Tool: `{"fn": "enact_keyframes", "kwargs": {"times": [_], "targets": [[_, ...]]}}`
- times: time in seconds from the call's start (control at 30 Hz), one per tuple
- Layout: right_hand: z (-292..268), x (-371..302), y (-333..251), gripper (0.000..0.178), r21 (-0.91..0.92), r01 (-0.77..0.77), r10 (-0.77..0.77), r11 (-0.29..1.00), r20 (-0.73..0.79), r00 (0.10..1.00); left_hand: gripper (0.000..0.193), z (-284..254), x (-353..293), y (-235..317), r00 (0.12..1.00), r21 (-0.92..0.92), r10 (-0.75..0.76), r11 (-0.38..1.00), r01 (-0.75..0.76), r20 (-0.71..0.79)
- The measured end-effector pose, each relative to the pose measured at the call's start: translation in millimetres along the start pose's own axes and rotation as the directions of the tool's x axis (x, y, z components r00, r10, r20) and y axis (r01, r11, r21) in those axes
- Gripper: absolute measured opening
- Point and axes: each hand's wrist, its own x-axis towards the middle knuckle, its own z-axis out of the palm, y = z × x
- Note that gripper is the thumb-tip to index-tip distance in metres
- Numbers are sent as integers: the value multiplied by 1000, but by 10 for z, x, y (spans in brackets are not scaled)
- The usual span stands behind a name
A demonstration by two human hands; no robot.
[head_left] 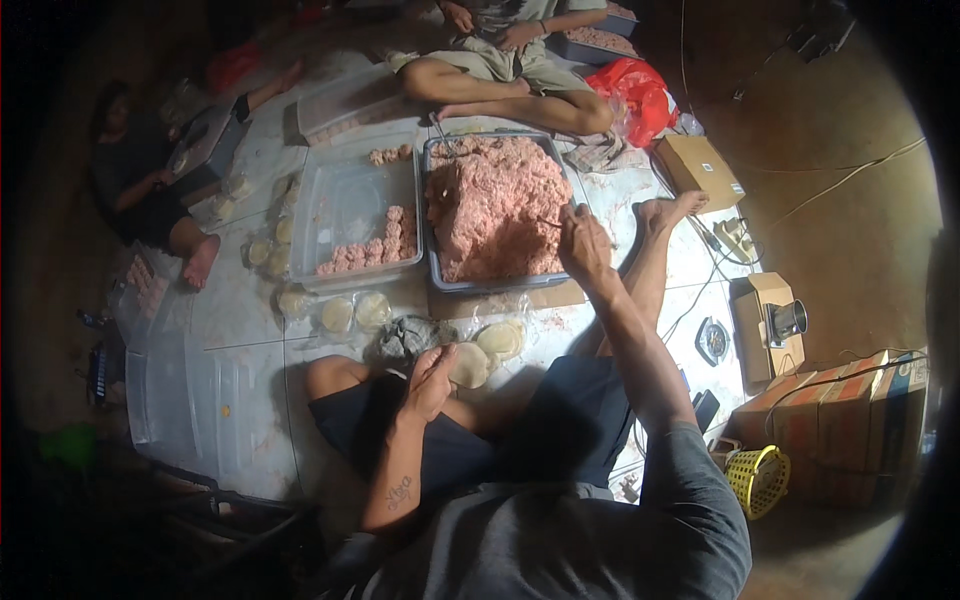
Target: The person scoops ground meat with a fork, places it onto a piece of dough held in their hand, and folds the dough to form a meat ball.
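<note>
My left hand (432,383) is closed on a pale round dough wrapper (468,367), above my folded legs. My right hand (587,247) grips a thin dark tool (550,222) at the right rim of a blue-grey tub (500,287). The tool's tip reaches toward a big mound of pink minced meat (495,195) that fills the tub; its full shape does not show. Left of it stands a clear plastic tray (345,215) with rows of small filled meat pieces (370,252) along its near and right sides. Bagged round wrappers (502,340) lie beside the wrapper I hold.
More bagged wrappers (338,315) and a crumpled grey cloth (412,335) lie before the tray. Opposite sits a person (510,60); another works at far left (140,175). At right are cables, cardboard boxes (700,170), a small fan (713,341) and a yellow basket (757,482).
</note>
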Motion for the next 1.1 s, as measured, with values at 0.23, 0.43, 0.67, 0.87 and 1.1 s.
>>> {"fn": "enact_keyframes", "kwargs": {"times": [0.23, 0.43, 0.67, 0.87, 1.1], "targets": [[145, 144, 56, 14, 106, 87, -81, 991, -56, 995, 25, 84, 87, 124, 996, -74, 4, 997, 3, 87], [-461, 187, -41, 14, 486, 43, 15, 873, -115, 993, 41, 272, 390, 199, 996, -230, 66, 972, -51, 57], [-900, -494, -536, 17, 661, -26, 41, 750, -7, 999, 80, 577, 814, 564, 975, -549, 120, 836, 4, 189], [-385, -1163, -874, 17, 744, 54, -11, 666, -62, 998, 98, 819, 721, 592, 972, -625, 224, 769, -131, 72], [-398, -1345, -968, 29, 614, 84, -284, 785, 236, 929, 86, 366, 678, 406, 992, -754, 123, 652, -75, 7]]}}
